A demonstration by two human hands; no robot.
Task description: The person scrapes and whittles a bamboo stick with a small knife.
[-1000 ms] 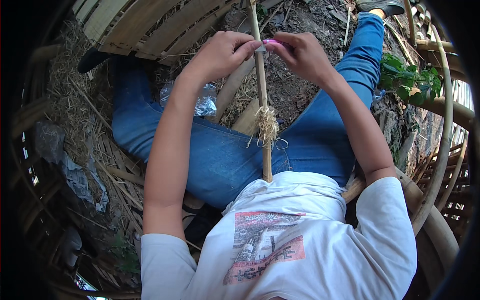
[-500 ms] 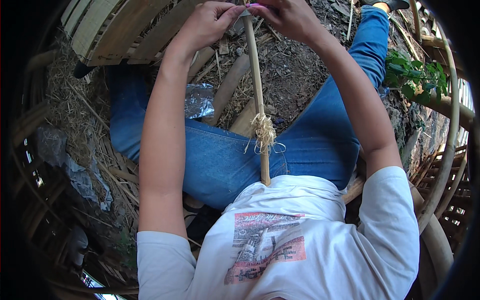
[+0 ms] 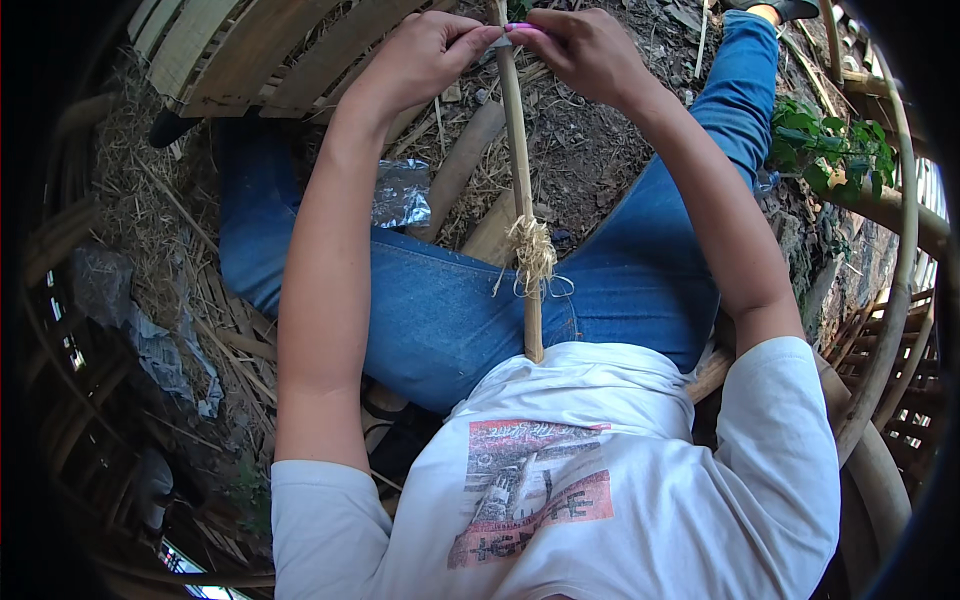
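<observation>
A long, squared wooden stick [image 3: 518,150] runs from my waist up between my two hands. My left hand [image 3: 425,58] is closed in a pinch at its left side, thumb and finger against the upper stick. My right hand [image 3: 583,52] pinches a slim pink thing [image 3: 522,27] whose tip meets the stick; its kind is unclear. Beneath the fingertips a small whitish strip shows at the stick, too small to identify. Lower down, a bunch of pale, frayed fibre [image 3: 533,252] is tied around the stick, with loose ends hanging out.
I sit with my jeans-clad legs [image 3: 440,310] spread on either side of the stick. A slatted wooden panel [image 3: 262,60] stands at the upper left. Clear plastic [image 3: 401,194] and wooden poles [image 3: 465,160] lie on the ground. Green leaves [image 3: 835,150] and a curved pole [image 3: 905,230] are at right.
Both hands and the stick's upper part have shifted slightly right and down. More of the stick now shows above my fingers, as does more of the pink thing.
</observation>
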